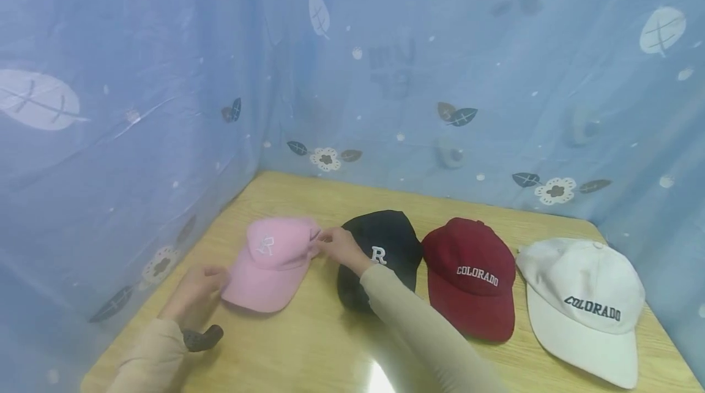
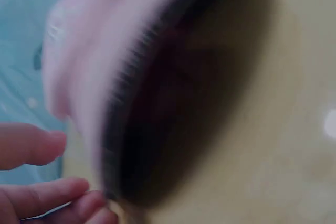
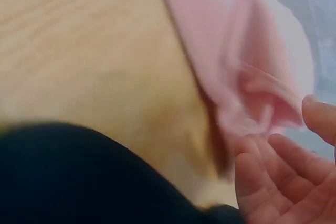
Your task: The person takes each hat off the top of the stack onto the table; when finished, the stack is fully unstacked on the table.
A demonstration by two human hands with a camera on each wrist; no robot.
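A pink cap (image 1: 273,252) with a pale emblem lies at the left of the table, its brim towards the front. My left hand (image 1: 194,289) is beside the brim's left corner; in the left wrist view its thumb (image 2: 31,145) stands apart from the fingers, whose tips are right at the brim edge. At the cap's back edge is my right hand (image 1: 344,247), fingers (image 3: 252,177) loosely bent with the thumb spread from them. The right forearm passes over a black cap (image 1: 388,231) marked with a white R and hides part of it.
A dark red cap (image 1: 468,270) and a white cap (image 1: 592,295), both lettered COLORADO, continue the row to the right on the wooden table (image 1: 286,350). Blue patterned curtains (image 1: 352,74) enclose the back and sides. The left wrist wears a dark band (image 1: 202,339).
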